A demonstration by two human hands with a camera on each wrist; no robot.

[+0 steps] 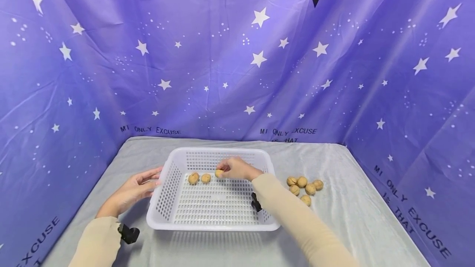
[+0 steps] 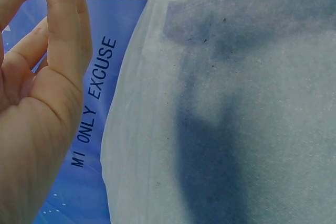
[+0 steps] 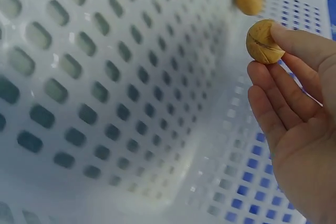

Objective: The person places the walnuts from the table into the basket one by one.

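Observation:
A white perforated plastic basket (image 1: 213, 228) stands on the cloth-covered table. Inside it, toward the back, two walnuts (image 1: 193, 178) lie side by side on the left. My right hand (image 1: 237, 168) reaches into the basket and pinches another walnut (image 3: 265, 41) between thumb and fingertips, just right of those two. At the basket's left wall, my left hand (image 1: 135, 188) touches the rim with its fingers fairly straight. The left wrist view shows that hand (image 2: 47, 77) beside a strip of the basket.
Several walnuts (image 1: 305, 200) lie in a loose group on the grey cloth (image 1: 352, 217), right of the basket. A purple star-printed curtain (image 1: 208, 73) encloses the table at the back and both sides. Each wrist wears a black camera mount (image 1: 128, 234).

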